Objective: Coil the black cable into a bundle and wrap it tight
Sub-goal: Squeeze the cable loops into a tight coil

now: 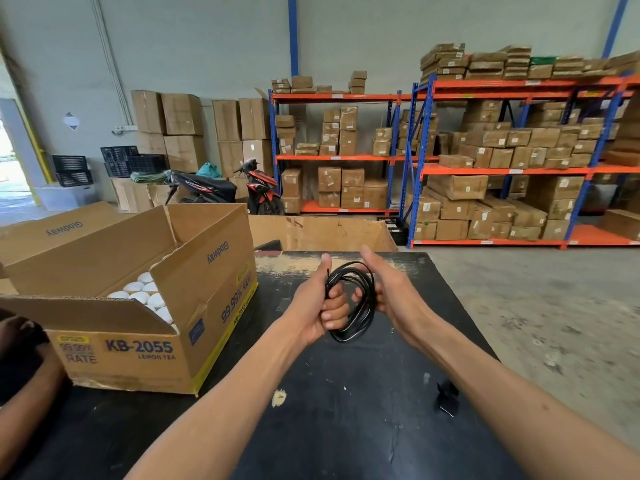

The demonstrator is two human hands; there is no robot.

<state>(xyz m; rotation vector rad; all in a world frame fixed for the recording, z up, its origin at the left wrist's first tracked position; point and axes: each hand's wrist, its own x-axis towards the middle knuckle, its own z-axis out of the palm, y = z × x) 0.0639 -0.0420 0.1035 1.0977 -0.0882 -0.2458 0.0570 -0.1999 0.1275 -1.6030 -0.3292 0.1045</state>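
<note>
I see my left hand [313, 306] and right hand [391, 289] bare, both forearms uncovered, no sleeves showing.

The cable [360, 306] between the left hand [318, 306] and right hand [388, 289] is glossy black plastic. Below them, the tabletop [363, 393] is matt black, scuffed and chipped. Left of the left hand, the box [145, 358] is brown corrugated cardboard, dull and creased.

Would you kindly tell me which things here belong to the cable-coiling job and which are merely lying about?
Part of the job:
- coiled black cable
- left hand, gripping the coil
- right hand, holding its other side

Lying about:
- open brown cardboard box of white round items
- small black clip-like object
- black tabletop
</note>
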